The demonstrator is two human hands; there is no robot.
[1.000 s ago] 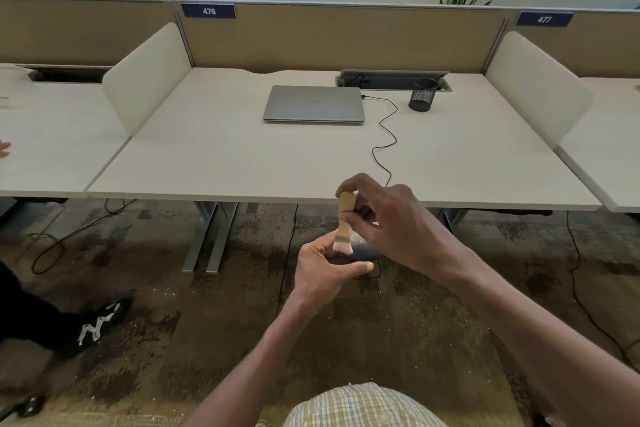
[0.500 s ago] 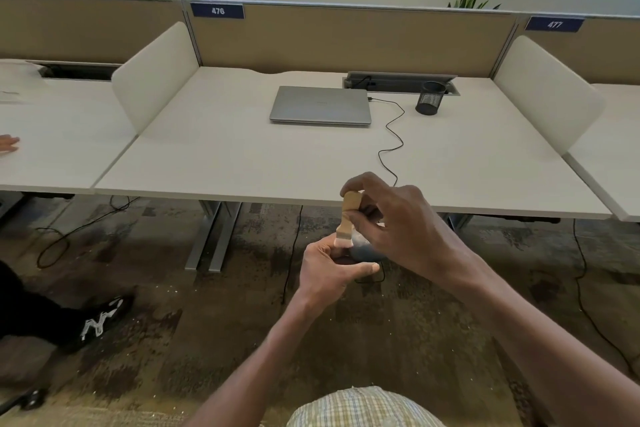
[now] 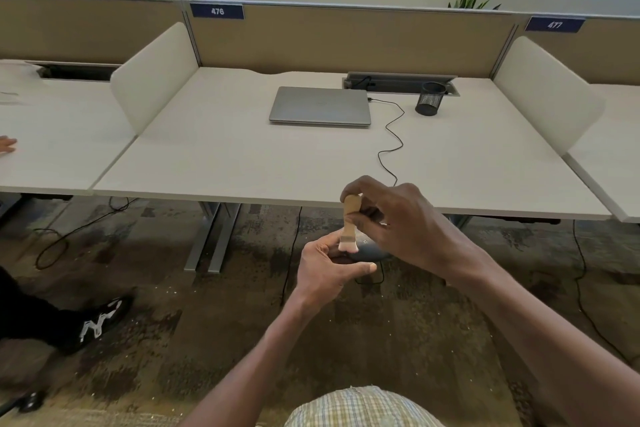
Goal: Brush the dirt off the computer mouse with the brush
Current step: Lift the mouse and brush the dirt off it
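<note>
The brush (image 3: 350,218) has a pale wooden handle and pinkish-white bristles; below the fingertips of the right hand (image 3: 398,222), the computer mouse (image 3: 369,251) is dark grey. Beyond the fingers lie a white desk (image 3: 242,163), a silver laptop (image 3: 320,106), a thin black cable (image 3: 393,135) and a black mesh pen holder (image 3: 429,99).

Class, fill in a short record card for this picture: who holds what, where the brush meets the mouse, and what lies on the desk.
left hand: grips the computer mouse, held in front of the desk edge
right hand: holds the brush by its wooden handle
brush: upright, bristles down on the mouse
desk: closed laptop, black mesh cup, black cable
</note>
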